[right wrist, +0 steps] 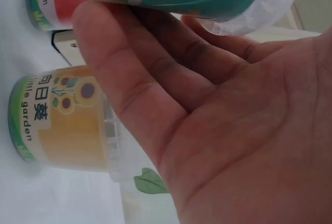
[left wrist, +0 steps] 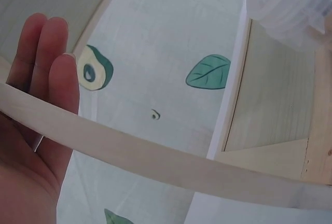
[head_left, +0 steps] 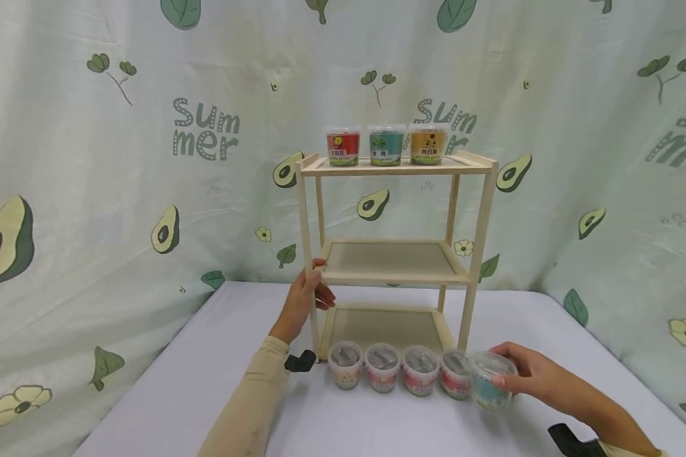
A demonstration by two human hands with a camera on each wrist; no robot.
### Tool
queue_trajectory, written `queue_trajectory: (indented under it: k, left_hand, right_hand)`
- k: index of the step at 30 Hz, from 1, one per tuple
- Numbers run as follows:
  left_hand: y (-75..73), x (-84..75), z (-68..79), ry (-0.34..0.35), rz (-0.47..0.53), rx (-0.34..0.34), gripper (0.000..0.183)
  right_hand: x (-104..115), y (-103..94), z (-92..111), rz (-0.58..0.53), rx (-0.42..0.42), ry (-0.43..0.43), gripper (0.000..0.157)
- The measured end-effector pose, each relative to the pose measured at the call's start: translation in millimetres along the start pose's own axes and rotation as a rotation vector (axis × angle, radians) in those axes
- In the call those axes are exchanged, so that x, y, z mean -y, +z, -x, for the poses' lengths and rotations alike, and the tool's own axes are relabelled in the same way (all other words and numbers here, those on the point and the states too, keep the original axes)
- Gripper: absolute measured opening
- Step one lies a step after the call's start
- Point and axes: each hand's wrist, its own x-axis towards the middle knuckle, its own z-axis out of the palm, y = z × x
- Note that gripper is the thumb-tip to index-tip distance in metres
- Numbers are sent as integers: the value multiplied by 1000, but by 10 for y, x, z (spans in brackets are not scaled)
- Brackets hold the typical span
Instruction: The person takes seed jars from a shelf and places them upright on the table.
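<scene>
My left hand (head_left: 303,304) grips the front left post (head_left: 304,219) of a three-tier wooden shelf, at the height of its middle board (head_left: 389,257). In the left wrist view, three fingers (left wrist: 63,81) extend behind the post. A teal lidded plastic cup (head_left: 486,392) is in my right hand (head_left: 528,371), held from the right side, at the right end of a row of similar cups. It overlaps the neighbouring red cup (head_left: 456,381). In the right wrist view, a yellow cup (right wrist: 72,130) with a sunflower label stands beside my fingers.
Left of the red cup stand two pink cups (head_left: 419,381) (head_left: 382,377) and an orange one (head_left: 345,374), before the lowest board (head_left: 385,324). On the top tier sit a red cup (head_left: 343,147), a teal cup (head_left: 385,146) and a yellow cup (head_left: 427,146). A printed curtain (head_left: 234,190) hangs behind.
</scene>
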Motion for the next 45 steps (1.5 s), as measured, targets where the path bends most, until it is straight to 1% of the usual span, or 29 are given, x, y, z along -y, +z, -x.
queue_trajectory:
  k: [4, 8, 10, 16, 19, 24, 28, 31, 36, 38, 41, 45]
  left_hand:
    - [8, 25, 27, 3, 7, 0, 45]
    - [14, 6, 7, 17, 6, 0, 45]
    - [15, -7, -1, 13, 2, 1, 45]
    - [-6, -27, -24, -21, -13, 20, 43]
    - [-12, -104, -14, -22, -19, 19, 43]
    - [28, -299, 38, -6, -12, 33, 44]
    - [53, -353, 68, -18, -7, 39, 44]
    - [62, -352, 79, -27, -7, 39, 43]
    - [60, -346, 76, -14, -5, 43, 44]
    - [60, -343, 74, -10, -7, 40, 44]
    - [59, -328, 76, -12, -8, 33, 44]
    - [63, -319, 74, -16, -9, 30, 44]
  right_hand:
    - [-50, 20, 1, 25, 15, 40, 52]
    - [-36, -6, 15, 80, 13, 64, 57]
    - [-29, -8, 23, 112, 16, 79, 60]
    - [-43, 38, 20, 173, 42, 119, 60]
    - [-48, 49, -7, 198, 47, 131, 62]
    - [-56, 75, -12, 201, 61, 169, 64]
    - [-76, 101, -1, 184, 93, 142, 64]
    - [-84, 109, 4, 187, 122, 117, 62]
    - [-89, 107, 13, 185, 160, 62, 54]
    - [-90, 106, 14, 188, 160, 36, 52]
    - [-100, 108, 11, 206, 149, 27, 52]
    - [-112, 114, 3, 219, 135, 51, 57]
